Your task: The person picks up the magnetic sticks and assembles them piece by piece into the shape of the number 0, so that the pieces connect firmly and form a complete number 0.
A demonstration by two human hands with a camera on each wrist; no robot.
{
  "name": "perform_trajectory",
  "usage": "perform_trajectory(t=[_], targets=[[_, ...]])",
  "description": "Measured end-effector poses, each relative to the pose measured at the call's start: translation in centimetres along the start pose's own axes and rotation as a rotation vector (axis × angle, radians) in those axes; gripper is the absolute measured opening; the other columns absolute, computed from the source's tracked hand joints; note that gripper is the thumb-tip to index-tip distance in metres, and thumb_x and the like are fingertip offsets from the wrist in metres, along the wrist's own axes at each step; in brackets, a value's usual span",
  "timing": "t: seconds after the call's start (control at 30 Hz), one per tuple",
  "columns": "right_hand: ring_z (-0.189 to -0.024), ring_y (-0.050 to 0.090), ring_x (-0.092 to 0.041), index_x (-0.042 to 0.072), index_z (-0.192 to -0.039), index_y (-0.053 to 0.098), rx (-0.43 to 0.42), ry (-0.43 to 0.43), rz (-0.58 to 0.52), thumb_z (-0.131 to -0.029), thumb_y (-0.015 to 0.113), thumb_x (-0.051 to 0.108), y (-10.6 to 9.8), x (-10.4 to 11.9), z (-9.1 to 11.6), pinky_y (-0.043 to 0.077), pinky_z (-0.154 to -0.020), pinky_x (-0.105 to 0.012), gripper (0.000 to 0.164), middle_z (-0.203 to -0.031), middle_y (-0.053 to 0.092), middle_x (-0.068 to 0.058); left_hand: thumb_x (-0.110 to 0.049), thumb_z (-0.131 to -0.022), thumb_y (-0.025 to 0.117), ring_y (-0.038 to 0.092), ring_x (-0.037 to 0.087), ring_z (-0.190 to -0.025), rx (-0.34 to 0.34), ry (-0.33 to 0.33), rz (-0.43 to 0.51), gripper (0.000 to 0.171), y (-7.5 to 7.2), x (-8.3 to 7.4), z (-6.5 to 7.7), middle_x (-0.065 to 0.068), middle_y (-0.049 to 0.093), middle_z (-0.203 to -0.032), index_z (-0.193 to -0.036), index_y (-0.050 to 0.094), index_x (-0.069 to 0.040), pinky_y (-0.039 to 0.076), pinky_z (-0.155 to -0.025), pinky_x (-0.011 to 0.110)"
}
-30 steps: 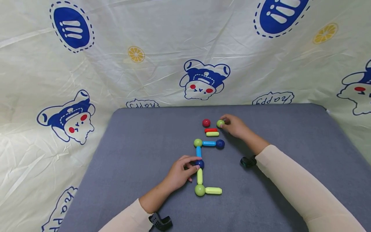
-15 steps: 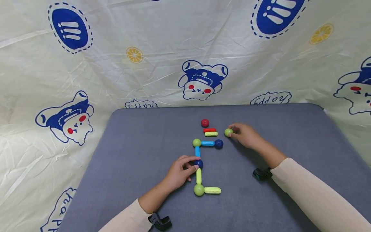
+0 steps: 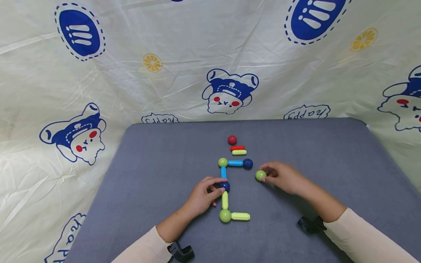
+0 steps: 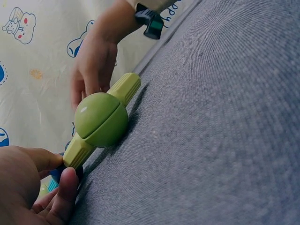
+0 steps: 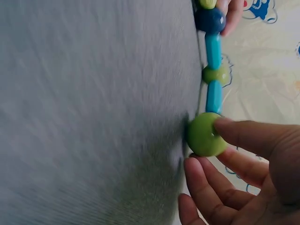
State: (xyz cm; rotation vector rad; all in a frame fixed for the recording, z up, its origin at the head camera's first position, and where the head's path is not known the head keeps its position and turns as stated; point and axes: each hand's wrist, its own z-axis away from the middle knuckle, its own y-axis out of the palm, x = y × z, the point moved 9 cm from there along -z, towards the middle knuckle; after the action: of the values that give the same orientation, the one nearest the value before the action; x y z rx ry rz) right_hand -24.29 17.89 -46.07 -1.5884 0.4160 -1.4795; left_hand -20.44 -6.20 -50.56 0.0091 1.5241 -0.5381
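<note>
My left hand (image 3: 201, 196) pinches a dark blue ball (image 3: 225, 186) midway along a joined run of toy balls and rods. Above that ball, a light blue rod (image 3: 223, 172) leads to a green ball (image 3: 223, 162), then a second light blue rod (image 3: 235, 163) and another dark blue ball (image 3: 248, 163). Below it come a yellow-green rod (image 3: 225, 200), a larger green ball (image 4: 101, 120) and a second yellow-green rod (image 3: 241, 216) pointing right. Between thumb and fingers, my right hand (image 3: 285, 178) holds a separate green ball (image 3: 261, 175), right of the run and apart from it.
Behind the run lie a loose red ball (image 3: 232, 140), a red rod (image 3: 237, 148) and a yellow-green rod (image 3: 239, 152), the rods side by side. A grey cloth covers the table (image 3: 158, 160). A printed white sheet (image 3: 184, 87) hangs behind it.
My right hand has brought the green ball from beside the red ball toward me and slightly right, level with the middle of the run. My left hand has stayed on the blue ball.
</note>
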Motion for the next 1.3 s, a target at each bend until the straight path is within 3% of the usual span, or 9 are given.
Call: perform_trajectory(t=[0.3, 0.67, 0.97, 1.3], targets=[[-0.09, 0.062, -0.006, 0.014, -0.12, 0.068, 0.107, -0.049, -0.086, -0.092, 0.075, 0.023, 1.9, 1.2, 3.4, 0.053, -0.074, -0.023, 0.03, -0.107, 0.067, 0.001, -0.026, -0.097, 0.069, 0.057, 0.012, -0.06, 0.003, -0.01, 0.01, 0.032, 0.0, -0.2, 0.1, 0.008, 0.059, -0.122, -0.129, 0.069, -0.024, 0.057, -0.054, 0.029], [-0.087, 0.059, 0.0, 0.02, -0.12, 0.068, 0.263, -0.162, -0.202, -0.093, 0.074, 0.033, 4.3, 3.3, 6.1, 0.054, -0.075, -0.022, 0.031, -0.104, 0.064, 0.007, -0.026, -0.098, 0.068, 0.058, 0.011, -0.06, 0.012, -0.005, 0.001, 0.033, 0.0, -0.3, 0.1, 0.007, 0.059, -0.122, -0.131, 0.068, -0.021, 0.058, -0.055, 0.031], [-0.086, 0.057, 0.001, 0.024, -0.117, 0.068, 0.325, -0.207, -0.247, -0.092, 0.074, 0.034, 5.9, 4.2, 6.7, 0.052, -0.071, -0.021, 0.027, -0.1, 0.062, 0.009, -0.025, -0.098, 0.068, 0.058, 0.012, -0.059, 0.012, -0.006, -0.01, 0.033, 0.0, -0.2, 0.1, 0.008, 0.059, -0.121, -0.13, 0.069, -0.021, 0.057, -0.055, 0.031], [-0.086, 0.058, 0.0, 0.022, -0.116, 0.068, 0.324, -0.212, -0.282, -0.092, 0.075, 0.033, 6.0, 4.2, 6.7, 0.052, -0.071, -0.021, 0.028, -0.1, 0.062, 0.007, -0.025, -0.099, 0.068, 0.058, 0.011, -0.06, 0.017, -0.006, 0.001, 0.033, 0.1, -0.3, 0.2, 0.008, 0.058, -0.124, -0.131, 0.068, -0.021, 0.058, -0.055, 0.031]])
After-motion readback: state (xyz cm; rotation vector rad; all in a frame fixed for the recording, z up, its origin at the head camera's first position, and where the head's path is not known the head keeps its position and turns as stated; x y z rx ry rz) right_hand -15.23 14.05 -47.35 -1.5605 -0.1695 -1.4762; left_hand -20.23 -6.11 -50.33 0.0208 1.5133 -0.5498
